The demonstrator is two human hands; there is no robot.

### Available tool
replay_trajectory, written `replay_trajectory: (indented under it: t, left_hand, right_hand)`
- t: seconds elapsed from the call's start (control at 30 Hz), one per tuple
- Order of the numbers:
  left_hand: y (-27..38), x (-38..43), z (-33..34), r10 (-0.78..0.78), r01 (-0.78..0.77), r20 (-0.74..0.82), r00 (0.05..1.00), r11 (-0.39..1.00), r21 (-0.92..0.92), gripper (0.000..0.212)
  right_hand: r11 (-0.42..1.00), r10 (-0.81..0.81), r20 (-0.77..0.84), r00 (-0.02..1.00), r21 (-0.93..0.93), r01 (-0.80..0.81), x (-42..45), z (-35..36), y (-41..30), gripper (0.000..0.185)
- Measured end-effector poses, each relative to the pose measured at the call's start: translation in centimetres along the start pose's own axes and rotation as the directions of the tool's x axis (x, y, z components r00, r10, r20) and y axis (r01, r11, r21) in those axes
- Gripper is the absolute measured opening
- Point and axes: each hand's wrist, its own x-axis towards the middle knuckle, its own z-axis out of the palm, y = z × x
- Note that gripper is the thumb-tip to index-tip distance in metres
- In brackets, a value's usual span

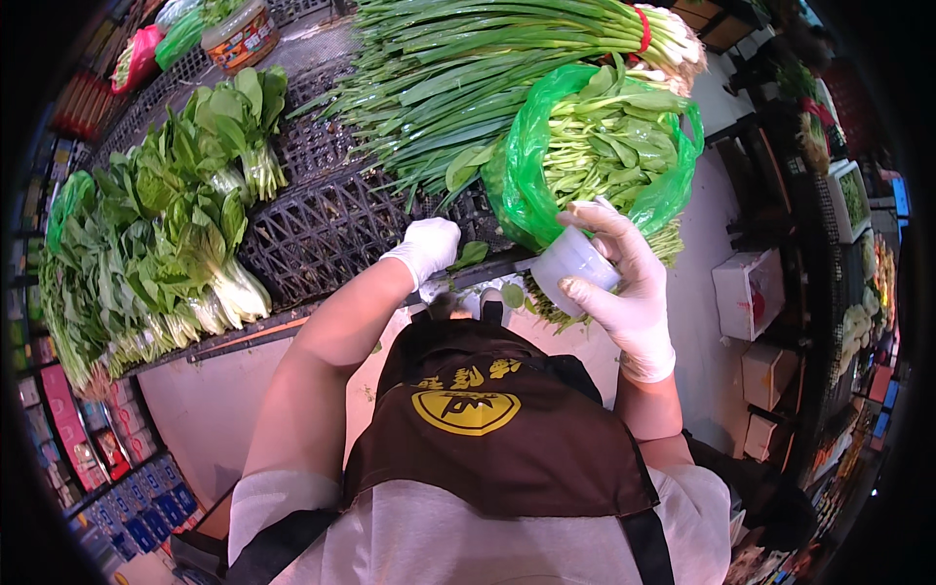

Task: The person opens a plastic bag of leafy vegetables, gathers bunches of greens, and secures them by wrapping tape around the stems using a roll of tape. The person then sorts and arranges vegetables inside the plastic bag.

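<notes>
A roll of clear wrapping film or tape (569,272) sits in my gloved right hand (632,292), fingers on its far side and thumb on the near side. Just beyond it stands a green plastic bag (523,179), its mouth wide around leafy green vegetables (614,146). My left hand (431,247), also in a white glove, is curled into a fist at the front edge of the black plastic crate (329,238); nothing shows in it. Beside that fist lies a loose green leaf (472,254).
Long scallions (468,80) tied with a red band (643,29) lie behind the bag. Wrapped leafy bunches (175,241) line the left side, with a plastic jar (241,40) farther back. White foam boxes (749,292) are stacked at right. Fallen leaves lie on the floor.
</notes>
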Motion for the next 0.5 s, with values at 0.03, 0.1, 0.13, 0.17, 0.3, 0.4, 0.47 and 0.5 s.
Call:
replay_trajectory:
  t: [0.03,0.1,0.13,0.17,0.3,0.4,0.47,0.5]
  left_hand:
    - [-0.3,-0.3,-0.8,-0.009,0.009,0.025,1.000,1.000,-0.022,0.014]
    - [0.2,-3.0,-2.8,-0.116,0.085,-0.143,0.983,0.974,-0.210,0.015]
    - [1.2,-5.2,-4.5,-0.163,0.102,-0.201,0.966,0.954,-0.282,0.014]
    - [2.2,-7.5,-5.2,-0.211,0.112,-0.256,0.943,0.929,-0.352,0.014]
    - [4.2,-13.7,0.7,-0.072,0.010,-0.144,0.987,0.921,-0.390,0.011]
    - [4.1,-12.1,7.5,-0.265,0.237,-0.075,0.961,0.934,-0.267,0.010]
    - [4.4,-12.1,6.7,-0.408,0.408,0.048,0.912,0.888,-0.211,0.010]
    - [4.4,-12.8,4.6,-0.300,0.254,-0.098,0.949,0.910,-0.328,0.012]
  right_hand:
    - [0.998,-0.038,0.049,0.998,-0.050,0.041,0.4,0.0,0.2,0.057]
    - [1.000,-0.022,0.080,0.997,0.021,0.020,1.1,0.3,0.0,0.054]
    - [0.995,0.045,0.076,0.996,0.085,-0.052,1.4,0.4,0.1,0.051]
    - [0.981,0.113,0.075,0.991,0.146,-0.123,1.8,0.6,0.2,0.048]
    - [0.987,-0.158,0.189,0.969,0.051,0.151,5.2,3.3,2.1,0.036]
    - [0.992,-0.125,0.316,0.941,0.019,0.125,6.9,7.4,2.8,0.033]
    - [0.991,-0.085,0.384,0.919,-0.063,0.119,7.3,9.0,4.0,0.031]
    - [0.991,-0.077,0.381,0.921,-0.069,0.111,7.1,9.2,5.2,0.031]
